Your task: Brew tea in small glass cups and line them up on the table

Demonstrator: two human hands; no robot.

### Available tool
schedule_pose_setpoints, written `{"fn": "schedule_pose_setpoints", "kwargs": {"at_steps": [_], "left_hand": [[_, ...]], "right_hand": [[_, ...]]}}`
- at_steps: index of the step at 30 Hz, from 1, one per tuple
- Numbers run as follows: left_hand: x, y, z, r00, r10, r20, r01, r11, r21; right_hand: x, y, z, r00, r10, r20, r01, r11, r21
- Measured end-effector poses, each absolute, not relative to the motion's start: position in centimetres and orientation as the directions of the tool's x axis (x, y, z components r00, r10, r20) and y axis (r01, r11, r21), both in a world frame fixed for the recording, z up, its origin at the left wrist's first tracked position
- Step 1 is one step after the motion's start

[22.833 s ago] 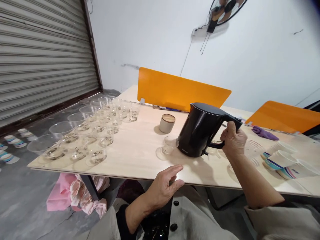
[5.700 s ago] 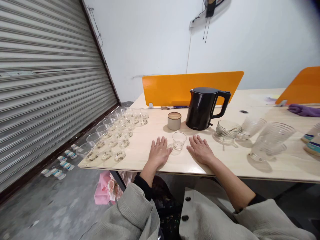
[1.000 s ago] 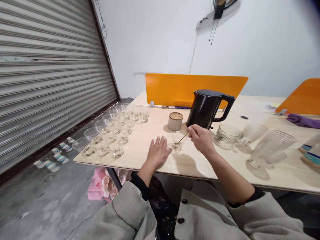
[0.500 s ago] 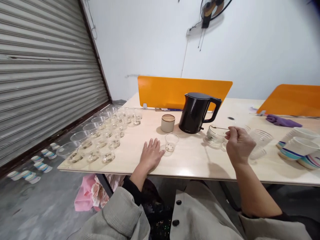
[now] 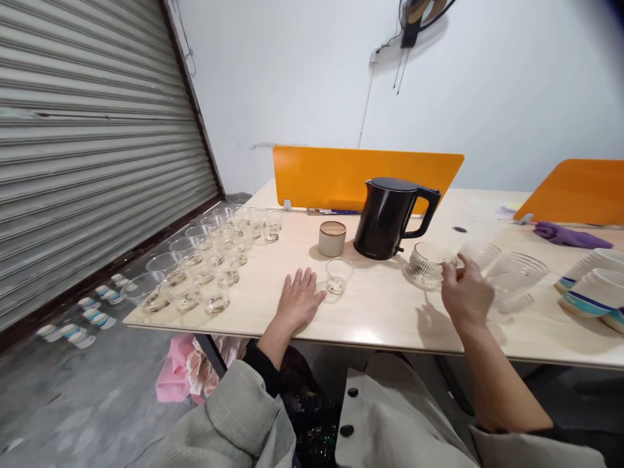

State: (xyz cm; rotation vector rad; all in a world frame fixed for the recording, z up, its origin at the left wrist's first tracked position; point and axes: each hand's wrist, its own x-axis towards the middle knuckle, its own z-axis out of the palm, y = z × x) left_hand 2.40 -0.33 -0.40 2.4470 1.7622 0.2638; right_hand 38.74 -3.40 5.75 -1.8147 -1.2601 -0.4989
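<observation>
Two hands are apart: left hand (image 5: 298, 304) flat, right hand (image 5: 466, 294) unclear in grip. Nearby clear cup (image 5: 336, 284) seems light, flimsy; hold low.

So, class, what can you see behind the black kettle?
Behind the black kettle, the orange divider shows above it and on both sides, with the white wall beyond. Whatever lies directly behind the kettle's body is covered and cannot be seen.

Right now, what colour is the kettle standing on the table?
The kettle is black, body and handle alike; it shows best in the head view.
</observation>
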Motion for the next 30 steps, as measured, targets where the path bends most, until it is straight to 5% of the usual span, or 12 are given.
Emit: {"fn": "schedule_pose_setpoints", "kwargs": {"at_steps": [4,9,13,30], "left_hand": [[2.3,-0.4,-0.2,0.313,0.946,0.083,0.924,-0.324,0.205],[2.3,-0.5,0.0,0.351,0.931,0.101,0.909,-0.365,0.203],[2.3,-0.4,-0.2,0.375,0.923,0.085,0.902,-0.385,0.197],[2.4,-0.4,-0.4,0.375,0.921,0.107,0.909,-0.388,0.152]], "right_hand": [[34.6,-4.8,4.8,0.255,0.660,0.707,0.929,0.035,-0.368],[28.8,-3.1,1.3,-0.212,0.922,0.325,0.936,0.287,-0.203],[26.3,-2.0,-0.3,-0.188,0.970,0.156,0.973,0.205,-0.106],[25.5,-2.0,-0.4,-0.132,0.989,0.071,0.990,0.135,-0.035]]}}
